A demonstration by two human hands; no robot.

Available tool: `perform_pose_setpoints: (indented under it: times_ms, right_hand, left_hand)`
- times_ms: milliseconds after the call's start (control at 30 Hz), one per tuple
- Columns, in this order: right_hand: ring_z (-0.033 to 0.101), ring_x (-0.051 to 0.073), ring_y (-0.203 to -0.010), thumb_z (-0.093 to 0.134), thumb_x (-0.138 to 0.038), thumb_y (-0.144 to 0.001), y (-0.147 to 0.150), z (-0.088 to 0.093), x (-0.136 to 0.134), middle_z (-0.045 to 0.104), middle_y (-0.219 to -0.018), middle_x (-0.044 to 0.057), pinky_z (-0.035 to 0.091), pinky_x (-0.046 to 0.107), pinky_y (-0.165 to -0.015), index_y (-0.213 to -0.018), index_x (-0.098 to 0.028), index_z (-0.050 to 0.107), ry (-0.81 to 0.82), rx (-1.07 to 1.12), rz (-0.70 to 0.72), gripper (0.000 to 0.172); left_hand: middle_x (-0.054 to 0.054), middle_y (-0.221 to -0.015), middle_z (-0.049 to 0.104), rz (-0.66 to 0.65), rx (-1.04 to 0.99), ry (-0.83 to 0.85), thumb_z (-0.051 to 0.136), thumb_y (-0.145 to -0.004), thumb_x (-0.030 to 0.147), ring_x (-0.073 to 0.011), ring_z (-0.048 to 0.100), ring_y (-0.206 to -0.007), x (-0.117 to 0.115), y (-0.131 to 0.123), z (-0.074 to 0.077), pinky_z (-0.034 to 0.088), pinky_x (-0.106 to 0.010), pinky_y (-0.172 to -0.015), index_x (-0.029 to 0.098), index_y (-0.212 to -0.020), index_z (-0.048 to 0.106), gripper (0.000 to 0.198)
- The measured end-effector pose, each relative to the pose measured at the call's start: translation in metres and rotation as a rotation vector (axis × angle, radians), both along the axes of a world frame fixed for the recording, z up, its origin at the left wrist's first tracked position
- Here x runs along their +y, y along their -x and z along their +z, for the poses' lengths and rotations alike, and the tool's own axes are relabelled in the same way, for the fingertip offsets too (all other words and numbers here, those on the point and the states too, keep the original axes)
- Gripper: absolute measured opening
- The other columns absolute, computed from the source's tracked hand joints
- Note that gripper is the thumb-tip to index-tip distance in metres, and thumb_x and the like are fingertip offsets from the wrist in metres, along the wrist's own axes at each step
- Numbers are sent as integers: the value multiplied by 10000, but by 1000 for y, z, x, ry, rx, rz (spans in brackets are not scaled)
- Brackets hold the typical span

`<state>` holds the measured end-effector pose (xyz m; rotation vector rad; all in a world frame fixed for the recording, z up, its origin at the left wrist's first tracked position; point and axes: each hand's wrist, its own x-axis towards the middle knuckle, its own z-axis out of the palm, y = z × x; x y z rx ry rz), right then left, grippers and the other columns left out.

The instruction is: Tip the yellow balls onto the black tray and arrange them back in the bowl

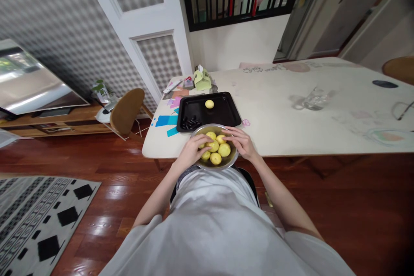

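A shiny metal bowl (233, 158) with several yellow lemons (224, 150) in it sits at the table's front edge, close to my body. My left hand (191, 150) reaches over the bowl's left side, thumb and fingers curled about a lemon (212, 145) in the middle of the pile. From the right, my right hand (243, 142) comes over the rim with its fingers stretched out, the tips touching a lemon (221, 139). Behind the bowl lies a black tray (223, 114), holding a single lemon (209, 104) and several small black pieces (190, 123) in its near left corner.
The long white table (274, 129) carries a green tissue holder (202, 79) behind the tray. A clear glass jug (315, 99) stands to the right, with a dark oval object (384, 84) farther off. A wooden chair (128, 112) is at the table's left end.
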<state>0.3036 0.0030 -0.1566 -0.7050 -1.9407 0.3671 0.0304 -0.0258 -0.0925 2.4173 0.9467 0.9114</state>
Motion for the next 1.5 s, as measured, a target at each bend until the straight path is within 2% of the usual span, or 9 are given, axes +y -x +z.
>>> perform_pose_setpoints:
  times_ms: [300, 500, 667, 800, 967, 1100, 1167, 1333, 1500]
  right_hand:
    - [632, 309, -1368, 416, -477, -1096, 1, -2, 0, 780, -1298, 81, 508, 599, -1142, -1180, -289, 817, -5, 19, -3, 451]
    - [628, 313, -1374, 407, -483, -1094, 0, -2, 0, 791, -1270, 76, 502, 611, -1149, -1176, -295, 817, 13, 4, -5, 458]
    - [639, 316, -1359, 406, -501, -1091, 0, -2, 0, 795, -1257, 81, 514, 612, -1137, -1147, -289, 821, 22, 8, -11, 469]
    - [711, 297, -1235, 430, -451, -1091, 1, 5, 11, 817, -1172, 77, 549, 586, -1100, -1119, -288, 823, 27, 39, -74, 426]
    - [706, 278, -1215, 533, -398, -1055, 6, 28, 48, 790, -1230, 75, 563, 550, -1101, -1169, -298, 797, 7, -56, -182, 305]
    - [639, 293, -1329, 554, -334, -1022, 14, 39, 96, 688, -1428, 96, 525, 554, -1164, -1343, -275, 709, 13, -301, -249, 362]
    - [591, 306, -1394, 557, -298, -1005, 21, 40, 124, 601, -1537, 119, 505, 544, -1191, -1452, -234, 622, 43, -486, -281, 456]
    - [563, 353, -1421, 626, -211, -941, 44, 34, 182, 514, -1613, 154, 533, 564, -1147, -1517, -212, 546, 84, -614, -292, 582]
    - [597, 340, -1362, 623, -151, -939, 62, 31, 207, 521, -1585, 188, 554, 528, -1108, -1481, -185, 566, 101, -695, -285, 546]
  left_hand:
    - [-98, -1201, 754, -7, 91, -25, 632, -1026, 254, -278, 703, -1149, 8, -2, 1, 555, -431, -1035, 218, -1129, 768, 174]
    - [-87, -1229, 762, -23, 151, -25, 753, -950, 258, -292, 684, -1174, 13, -3, 4, 532, -459, -1068, 244, -1159, 782, 211]
    - [-82, -1183, 774, -28, 140, -31, 777, -933, 276, -290, 665, -1163, 17, -6, -2, 533, -470, -1068, 253, -1179, 795, 248]
    - [-86, -1196, 757, 7, 111, -45, 758, -952, 305, -287, 659, -1162, 14, -6, -12, 542, -467, -1059, 259, -1210, 789, 264]
    - [-99, -1289, 717, 58, -9, -71, 703, -994, 326, -293, 647, -1222, 3, -5, -21, 538, -493, -1083, 272, -1324, 736, 336]
    - [-121, -1365, 694, 85, -140, -78, 636, -1034, 329, -286, 649, -1273, -2, -5, -21, 525, -505, -1125, 260, -1379, 695, 357]
    - [-119, -1358, 705, 103, -145, -77, 615, -1041, 325, -286, 660, -1264, -3, -4, -21, 530, -512, -1122, 263, -1337, 720, 320]
    - [-105, -1394, 700, 135, -89, -81, 601, -1036, 303, -292, 666, -1275, -2, -3, -24, 548, -523, -1109, 272, -1304, 732, 300]
    - [-97, -1435, 686, 142, -52, -91, 579, -1042, 275, -284, 661, -1298, -4, -3, -24, 547, -513, -1113, 255, -1300, 728, 298]
